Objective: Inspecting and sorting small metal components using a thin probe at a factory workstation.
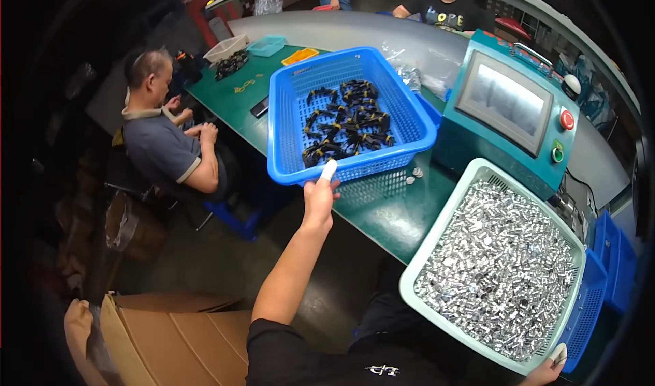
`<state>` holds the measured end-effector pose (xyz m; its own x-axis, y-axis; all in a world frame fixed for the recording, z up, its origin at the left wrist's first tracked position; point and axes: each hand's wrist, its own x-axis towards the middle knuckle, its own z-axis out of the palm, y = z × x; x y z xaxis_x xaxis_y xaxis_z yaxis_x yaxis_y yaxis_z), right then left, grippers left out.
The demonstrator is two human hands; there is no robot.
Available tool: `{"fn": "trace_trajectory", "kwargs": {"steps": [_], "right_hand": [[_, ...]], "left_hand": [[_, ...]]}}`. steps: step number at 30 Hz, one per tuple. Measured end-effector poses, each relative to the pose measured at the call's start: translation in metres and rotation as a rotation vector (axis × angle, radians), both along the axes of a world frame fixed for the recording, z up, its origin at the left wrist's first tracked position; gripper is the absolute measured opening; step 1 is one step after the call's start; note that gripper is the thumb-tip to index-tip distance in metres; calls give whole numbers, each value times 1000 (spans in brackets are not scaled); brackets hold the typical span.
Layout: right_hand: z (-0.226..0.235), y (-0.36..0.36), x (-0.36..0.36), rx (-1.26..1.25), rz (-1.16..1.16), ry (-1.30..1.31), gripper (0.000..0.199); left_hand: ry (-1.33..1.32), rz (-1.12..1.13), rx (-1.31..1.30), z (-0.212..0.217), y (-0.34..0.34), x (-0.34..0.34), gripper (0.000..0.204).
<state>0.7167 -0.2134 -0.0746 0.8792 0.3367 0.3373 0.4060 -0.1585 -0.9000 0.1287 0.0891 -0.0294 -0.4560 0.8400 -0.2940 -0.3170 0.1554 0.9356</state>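
Note:
My left hand, with a white cover on its thumb, grips the near rim of a blue plastic basket. Inside that basket lie several bundles of black cables with yellow ties. The basket is above the green table, overlapping its edge; whether it rests there I cannot tell. At the lower right, my right hand is closed on the near corner of a pale green basket, its thumb also covered in white. Small shiny metal parts fill this basket. The fingers under both rims are mostly hidden.
A teal machine with a screen and red button stands on the green table. One person sits at the left; another is across the bench. A cardboard box and someone else's hand are lower left.

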Motion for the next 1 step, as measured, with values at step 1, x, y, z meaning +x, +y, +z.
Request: {"fn": "trace_trajectory", "kwargs": {"steps": [1], "right_hand": [[7, 5, -14, -24, 12, -76, 30]], "left_hand": [[-32, -5, -11, 2, 3, -6, 54]]}}
